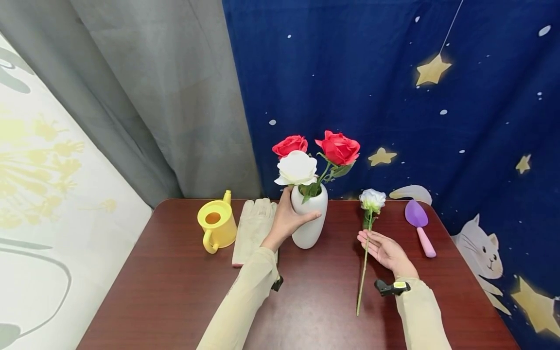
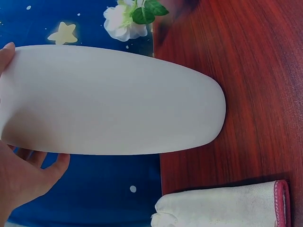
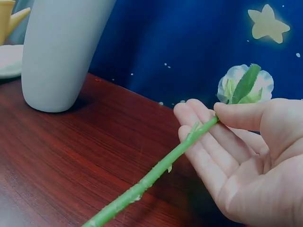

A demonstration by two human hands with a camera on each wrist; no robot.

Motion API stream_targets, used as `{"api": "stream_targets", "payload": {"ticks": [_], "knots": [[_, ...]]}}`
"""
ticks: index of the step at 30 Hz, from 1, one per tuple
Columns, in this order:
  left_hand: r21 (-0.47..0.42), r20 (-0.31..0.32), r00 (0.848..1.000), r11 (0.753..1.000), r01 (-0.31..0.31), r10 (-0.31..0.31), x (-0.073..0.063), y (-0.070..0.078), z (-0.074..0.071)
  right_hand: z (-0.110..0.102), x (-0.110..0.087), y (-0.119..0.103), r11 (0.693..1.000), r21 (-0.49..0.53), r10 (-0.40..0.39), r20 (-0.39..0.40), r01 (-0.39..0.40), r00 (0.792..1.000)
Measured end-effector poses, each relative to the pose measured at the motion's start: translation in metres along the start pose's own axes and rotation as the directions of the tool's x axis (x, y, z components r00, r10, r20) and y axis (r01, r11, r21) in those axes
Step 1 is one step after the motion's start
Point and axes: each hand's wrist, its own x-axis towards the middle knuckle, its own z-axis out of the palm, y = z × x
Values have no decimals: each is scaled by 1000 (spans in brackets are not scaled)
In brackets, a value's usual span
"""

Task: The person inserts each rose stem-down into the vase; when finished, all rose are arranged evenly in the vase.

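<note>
White and smooth, the rounded vase (image 1: 308,232) stands on the wood-grained table (image 1: 323,306), the left hand (image 1: 290,216) curled round its upper part. Over here, the right hand (image 1: 388,251) pinches the thin, knobbly stem (image 1: 364,270) of a ruffled pale flower (image 1: 373,200).

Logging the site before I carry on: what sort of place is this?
Probably an indoor tabletop set up for flower arranging: a reddish-brown table, a white vase holding flowers, and a star-printed blue curtain behind.
</note>
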Motion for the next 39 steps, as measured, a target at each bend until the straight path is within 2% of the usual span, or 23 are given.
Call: {"api": "stream_targets", "payload": {"ticks": [6, 10, 15, 22, 28, 32, 39], "knots": [[4, 1, 1000, 1000, -1, 1, 0, -1, 0, 1, -2, -6, 1000, -10, 2, 95, -1, 996], [4, -3, 1000, 1000, -7, 7, 0, -1, 0, 3, -4, -10, 999, -29, -11, 117, 15, 993], [9, 0, 1000, 1000, -4, 4, 0, 0, -1, 5, -7, -12, 998, -5, -55, 113, 56, 992], [9, -6, 1000, 1000, -18, 18, -1, 0, 0, 3, -10, -11, 985, 78, -160, 51, 156, 986], [15, -4, 1000, 1000, -8, 8, -1, 1, 0, 4, -13, -14, 954, 150, -259, -11, 258, 966], [20, -4, 1000, 1000, -7, 7, -1, 1, 0, 5, -15, -17, 924, 246, -293, -38, 293, 955], [23, -9, 1000, 1000, -15, 15, 0, 0, 0, 11, -18, -24, 855, 358, -338, -163, 375, 927]]}}
